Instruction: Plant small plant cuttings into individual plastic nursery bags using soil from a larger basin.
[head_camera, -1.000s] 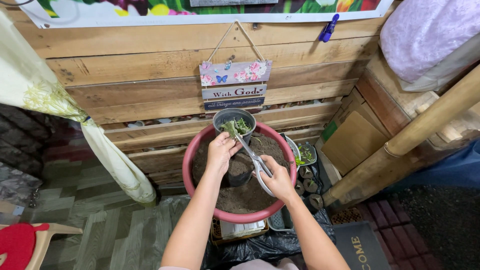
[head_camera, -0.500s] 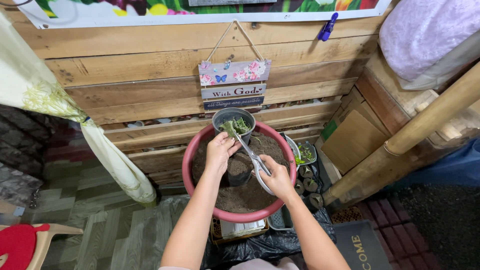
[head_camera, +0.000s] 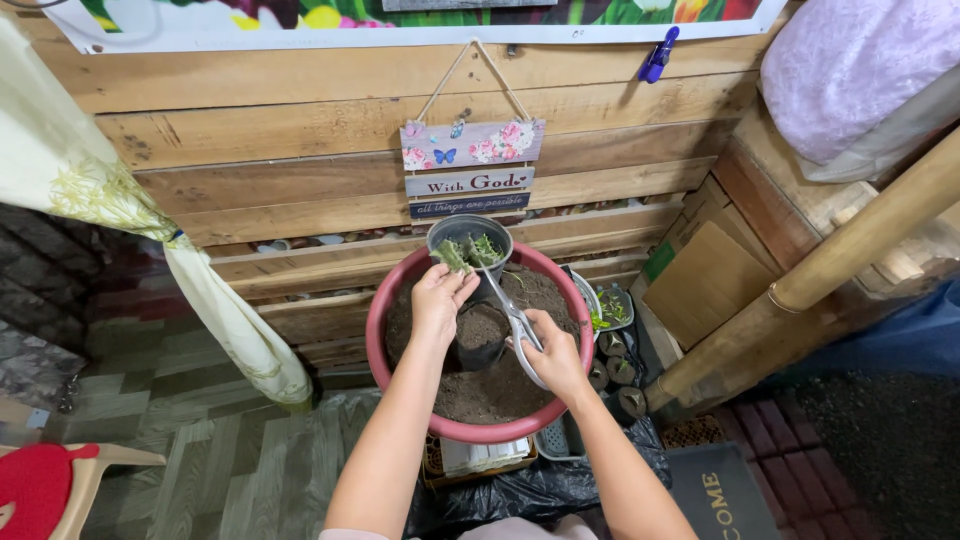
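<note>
Left hand pinches a small green cutting above the soil-filled red basin. Right hand is closed around scissors, blades pointing toward the cutting, over a small dark pot in the soil.

The right hand covers the handles of the scissors, so only the blades show. The left hand hides the lower stem of the green cutting it pinches. Both forearms run off the bottom edge. The small dark pot in the red basin is partly masked by the hands. The grey pot behind has its base hidden by the basin rim. The tiny pots to the right are too small to tell apart, perhaps seedling cups. The doormat, the red chair and the banner are cut by the frame.
</note>
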